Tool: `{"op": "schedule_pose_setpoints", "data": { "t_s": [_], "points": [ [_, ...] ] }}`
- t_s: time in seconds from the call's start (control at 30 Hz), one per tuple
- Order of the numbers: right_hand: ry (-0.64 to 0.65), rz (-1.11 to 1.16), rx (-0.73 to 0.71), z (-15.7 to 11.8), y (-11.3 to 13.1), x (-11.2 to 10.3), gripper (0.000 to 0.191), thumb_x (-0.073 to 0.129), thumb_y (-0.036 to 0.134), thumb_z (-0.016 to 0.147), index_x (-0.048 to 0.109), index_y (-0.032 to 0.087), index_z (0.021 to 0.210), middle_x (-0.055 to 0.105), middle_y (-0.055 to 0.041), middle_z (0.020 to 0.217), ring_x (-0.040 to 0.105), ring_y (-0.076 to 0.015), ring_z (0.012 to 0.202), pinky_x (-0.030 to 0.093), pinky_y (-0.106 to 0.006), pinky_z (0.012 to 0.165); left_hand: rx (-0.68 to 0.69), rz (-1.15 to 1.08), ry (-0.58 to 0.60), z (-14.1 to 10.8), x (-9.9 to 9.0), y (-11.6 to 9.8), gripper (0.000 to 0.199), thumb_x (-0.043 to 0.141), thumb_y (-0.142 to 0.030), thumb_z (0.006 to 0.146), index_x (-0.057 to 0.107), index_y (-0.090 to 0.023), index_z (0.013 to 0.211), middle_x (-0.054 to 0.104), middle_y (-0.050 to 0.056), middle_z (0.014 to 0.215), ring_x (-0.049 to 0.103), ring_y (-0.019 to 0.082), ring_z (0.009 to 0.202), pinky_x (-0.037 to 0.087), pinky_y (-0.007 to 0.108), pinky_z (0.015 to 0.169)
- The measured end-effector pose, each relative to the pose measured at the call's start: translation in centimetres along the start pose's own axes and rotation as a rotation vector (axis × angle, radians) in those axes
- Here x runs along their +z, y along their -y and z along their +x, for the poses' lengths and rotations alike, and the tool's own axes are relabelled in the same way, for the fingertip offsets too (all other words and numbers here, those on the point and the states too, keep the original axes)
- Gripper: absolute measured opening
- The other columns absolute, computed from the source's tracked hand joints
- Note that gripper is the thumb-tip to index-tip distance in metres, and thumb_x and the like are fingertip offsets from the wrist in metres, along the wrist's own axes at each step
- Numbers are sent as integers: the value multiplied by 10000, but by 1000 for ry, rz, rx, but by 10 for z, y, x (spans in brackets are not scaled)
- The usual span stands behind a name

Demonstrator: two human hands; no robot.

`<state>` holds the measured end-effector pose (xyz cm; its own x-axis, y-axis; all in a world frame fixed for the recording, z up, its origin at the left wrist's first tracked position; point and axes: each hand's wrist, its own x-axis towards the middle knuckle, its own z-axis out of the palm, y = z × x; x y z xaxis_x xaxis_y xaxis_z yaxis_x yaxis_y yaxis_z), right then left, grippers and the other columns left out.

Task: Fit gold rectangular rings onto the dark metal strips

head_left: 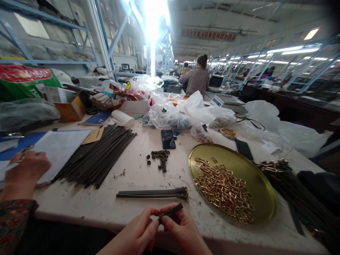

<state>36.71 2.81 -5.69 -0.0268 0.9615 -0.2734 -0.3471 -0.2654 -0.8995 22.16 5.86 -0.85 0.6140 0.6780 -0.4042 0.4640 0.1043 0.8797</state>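
Note:
At the table's front edge, my left hand [142, 226] and my right hand [183, 228] meet with fingers closed on one dark strap [174, 211]. Its upper end points up to the right; the rest is hidden by my fingers. Just beyond lies a small bundle of dark straps [151, 193] with gold buckles at its right end. Several small dark loops [160, 156] are scattered farther back. To the right, a gold oval tray [269, 202] bears a heap of gold buckles [225, 187].
Many long dark strips [98, 156] lie at left, beside papers [60, 145] where another person's hand [28, 170] rests. A phone [168, 139] and plastic bags [172, 115] are farther back. More dark straps [300, 187] lie right of the tray.

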Motion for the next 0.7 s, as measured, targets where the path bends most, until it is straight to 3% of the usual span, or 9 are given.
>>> {"op": "schedule_pose_setpoints", "data": {
  "t_s": [0.1, 0.17, 0.23, 0.27, 0.33, 0.4, 0.53, 0.7],
  "points": [
    [168, -183, -19, 5, 29, -28, 414, 677, 523, 626, 610, 192, 865, 614, 3, 702, 537, -125, 614, 410, -264, 596, 12, -185, 37, 9, -4, 3, 454, 400, -511, 826, 472, -151, 1093, 390, -69, 557, 343, 82, 482, 248, 190, 447],
    [146, -414, -26, 19, 56, -60, 460, 532, 567, 720, 586, 187, 973, 619, -16, 720, 562, -149, 628, 433, -287, 600, -28, -331, 12, 18, -7, 8, 423, 478, -527, 769, 526, -150, 957, 336, -86, 526, 253, 58, 433, 170, 189, 409],
    [-172, -902, -144, 41, 83, -99, 453, 339, 544, 813, 580, 190, 960, 630, -33, 753, 577, -162, 663, 440, -289, 614, -91, -442, -25, 26, -8, 17, 395, 531, -534, 701, 519, -159, 823, 272, -109, 464, 176, 47, 397, 106, 192, 388],
    [-279, -1004, -161, 54, 94, -118, 405, 377, 504, 806, 584, 178, 926, 628, -51, 769, 573, -181, 704, 431, -305, 651, -121, -475, -48, 29, -8, 21, 389, 541, -541, 668, 498, -170, 776, 242, -119, 430, 153, 46, 381, 84, 194, 379],
    [-416, -1120, -169, 79, 109, -149, 295, 442, 412, 787, 590, 165, 852, 622, -91, 852, 553, -218, 821, 397, -335, 730, -160, -507, -104, 32, -8, 27, 368, 521, -547, 638, 448, -194, 712, 214, -129, 378, 140, 49, 354, 61, 197, 363],
    [-470, -1199, -122, 100, 116, -169, 228, 502, 368, 763, 601, 163, 756, 623, -91, 792, 550, -229, 804, 381, -349, 723, -178, -515, -133, 29, -8, 29, 325, 472, -524, 657, 415, -207, 703, 227, -129, 360, 137, 52, 339, 51, 199, 354],
    [-453, -1235, -34, 119, 112, -176, 169, 623, 327, 724, 594, 162, 706, 603, -11, 708, 553, -174, 717, 399, -340, 698, -163, -513, -112, 17, -9, 26, 240, 425, -438, 706, 402, -203, 744, 331, -109, 427, 176, 50, 369, 76, 192, 379],
    [-421, -1031, -105, 114, 114, -161, 182, 604, 315, 764, 565, 160, 676, 582, 7, 712, 546, -150, 720, 418, -335, 719, -56, -420, -156, 8, -3, 29, 273, 446, -461, 741, 387, -198, 696, 410, -74, 481, 320, 78, 475, 248, 189, 479]
  ]
}}
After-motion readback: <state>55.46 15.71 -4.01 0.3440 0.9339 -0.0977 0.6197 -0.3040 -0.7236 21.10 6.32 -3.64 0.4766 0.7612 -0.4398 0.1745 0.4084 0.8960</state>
